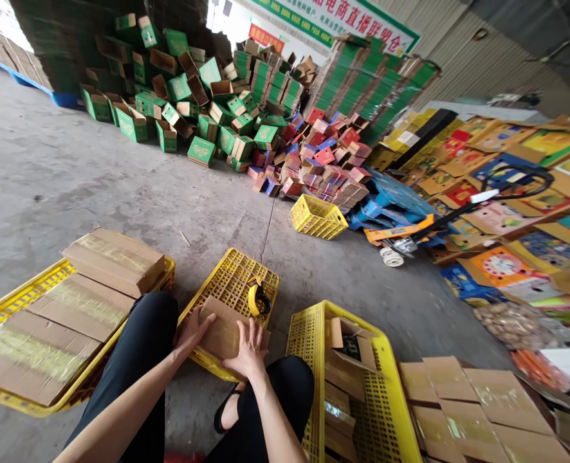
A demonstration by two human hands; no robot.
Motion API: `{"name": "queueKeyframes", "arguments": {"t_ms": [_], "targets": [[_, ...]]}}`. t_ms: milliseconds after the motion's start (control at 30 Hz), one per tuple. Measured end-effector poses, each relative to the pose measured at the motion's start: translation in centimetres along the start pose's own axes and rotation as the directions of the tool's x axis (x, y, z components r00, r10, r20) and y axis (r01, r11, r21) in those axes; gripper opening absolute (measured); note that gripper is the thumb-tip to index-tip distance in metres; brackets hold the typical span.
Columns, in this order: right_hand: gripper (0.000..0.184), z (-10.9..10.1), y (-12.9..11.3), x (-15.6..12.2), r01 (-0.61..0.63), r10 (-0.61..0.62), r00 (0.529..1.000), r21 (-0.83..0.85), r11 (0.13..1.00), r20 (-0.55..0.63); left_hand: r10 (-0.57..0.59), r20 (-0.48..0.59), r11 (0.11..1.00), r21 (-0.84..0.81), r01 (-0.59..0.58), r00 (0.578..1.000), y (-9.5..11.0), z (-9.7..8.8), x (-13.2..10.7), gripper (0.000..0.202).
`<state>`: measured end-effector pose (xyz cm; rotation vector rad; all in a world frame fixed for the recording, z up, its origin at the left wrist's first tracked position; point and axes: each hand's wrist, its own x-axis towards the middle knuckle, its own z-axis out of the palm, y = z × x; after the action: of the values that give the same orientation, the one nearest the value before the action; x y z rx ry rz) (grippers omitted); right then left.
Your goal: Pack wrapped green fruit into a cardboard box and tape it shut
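A small brown cardboard box (224, 329) rests on a yellow plastic crate (231, 267) that stands bottom up between my knees. My left hand (194, 331) grips the box's left side, thumb over the top edge. Flat on the box's right part lies my right hand (249, 349), open with its fingers spread. Just beyond the box, a yellow and black tape dispenser (258, 298) sits on the crate, touched by neither hand. The underside of the box is hidden.
At left, a yellow crate (168, 273) holds taped boxes (80, 305). Another crate (330, 310) at right contains cardboard boxes, one open with dark contents. More taped boxes (473, 411) lie beyond it. Farther off are piled green cartons (201, 151) and a pallet jack (410, 231).
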<state>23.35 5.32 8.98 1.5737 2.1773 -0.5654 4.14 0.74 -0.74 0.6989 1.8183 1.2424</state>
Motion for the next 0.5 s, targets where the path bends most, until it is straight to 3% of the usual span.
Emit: {"name": "queueKeyframes", "arguments": {"t_ms": [167,267,333,400,500], "targets": [[0.122,0.8,0.8,0.3,0.038,-0.036,0.998,0.037,0.999,-0.041,-0.002,0.011,1.000,-0.005,0.002,1.000,-0.6,0.2,0.9,0.060],[0.116,2.3,2.6,0.9,0.127,-0.087,0.977,0.204,0.971,-0.195,0.000,0.010,1.000,0.013,0.000,1.000,-0.8,0.2,1.2,0.059],[0.107,3.8,4.1,1.5,0.185,-0.012,0.901,0.359,0.915,-0.433,0.005,0.006,1.000,0.029,-0.005,1.000,-1.0,0.3,1.4,0.058],[0.113,5.7,5.5,2.1,0.209,0.152,0.795,0.501,0.840,-0.587,0.018,0.002,0.999,0.045,-0.018,1.000,-1.0,0.2,1.4,0.056],[0.126,8.3,6.8,2.7,0.152,0.343,0.747,0.648,0.746,-0.570,0.039,-0.019,0.996,0.082,-0.037,0.999,-0.7,0.0,1.2,0.052]]}}
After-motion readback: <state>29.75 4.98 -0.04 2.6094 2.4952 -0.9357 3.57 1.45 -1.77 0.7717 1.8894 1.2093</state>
